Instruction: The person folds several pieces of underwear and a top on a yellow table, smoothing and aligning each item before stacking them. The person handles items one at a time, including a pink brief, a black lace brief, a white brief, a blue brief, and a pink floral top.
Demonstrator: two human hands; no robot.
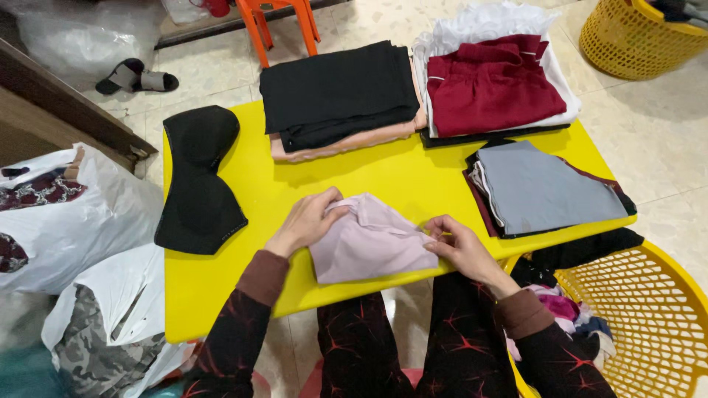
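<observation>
Garment: we judge the pink cloth (371, 241) light, soft, limp; best taken at its edges.
Left hand (308, 221): fingers closed on the cloth's upper-left fold.
Right hand (459, 245): fingertips pinching its right edge.

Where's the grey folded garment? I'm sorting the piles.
In the head view, the grey garment lies on the yellow table's right edge, below the maroon pile, right of the pink cloth.

- Soft matt pink cloth (372, 243) is pressed under both hands.
- The table (354, 173) is made of smooth yellow plastic with a slight sheen.
- The basket (649, 309) is formed of perforated yellow plastic.
- The bags (88, 221) are made of thin, crinkled white plastic.
</observation>
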